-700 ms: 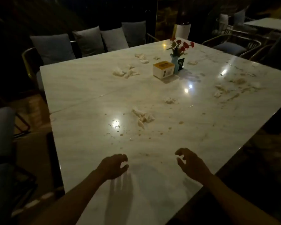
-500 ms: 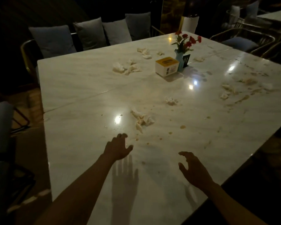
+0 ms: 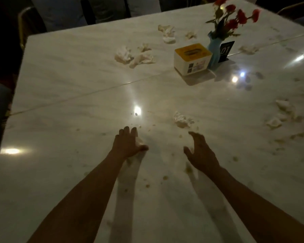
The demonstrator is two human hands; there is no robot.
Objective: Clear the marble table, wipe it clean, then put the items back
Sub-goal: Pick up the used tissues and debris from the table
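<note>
1. The pale, veined marble table fills nearly my whole view; its left edge slants from the far corner down toward me, and a thin seam crosses the top from left to upper right.
2. The stretch nearest me holds no objects, only brown crumbs and smears around my forearms, and the polished surface throws back bright lamp spots.
3. My left hand lies palm down over a soft crumpled white napkin, fingers over it and thumb at its right; a bit of paper shows between them, but I cannot tell if I grip it or only press on it.
4. My right hand hovers just above the marble, fingers loosely spread and lightly curled, holding nothing.
5. A small wrinkled paper wad lies just beyond my right fingertips, apart from them.
6. Farther off, left of centre, sit several rumpled tissues, and more lie near the far edge and by the right side.
7. A boxy white tissue holder with a yellow top stands past the seam, touching or just beside a glossy blue vase of red flowers.
8. A black number stand leans just behind the vase.
9. Pale cushioned chairs line the far edge.
</note>
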